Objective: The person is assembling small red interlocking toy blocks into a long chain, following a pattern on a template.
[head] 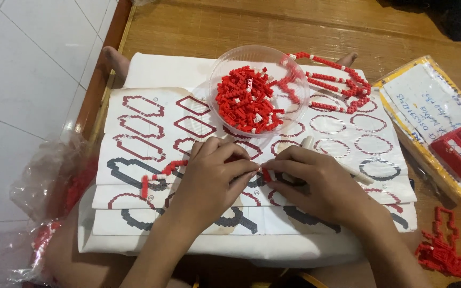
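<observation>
Red brick chain (161, 172) | both hands' fingers (244, 169) pinched together on its end, steadying the joint | bowl of bricks (252, 98) just beyond fingers | pattern sheets (134, 133) beneath for matching.

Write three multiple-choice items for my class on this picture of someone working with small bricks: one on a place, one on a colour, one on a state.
1. Where does the clear bowl stand?
A. on the printed sheets
B. on the tiled floor
C. on the yellow-edged package

2. What colour are most of the small bricks in the bowl?
A. black
B. red
C. yellow

3. How do the left hand and right hand stand?
A. both flat and apart
B. fingertips meeting on a small red piece
C. both inside the bowl

Answers:
1 A, since the bowl rests on the printed sheets, above the hands.
2 B, since the heap is red with a few white bits.
3 B, since both hands pinch the small red piece between them, with a red and white strip trailing left.
</observation>
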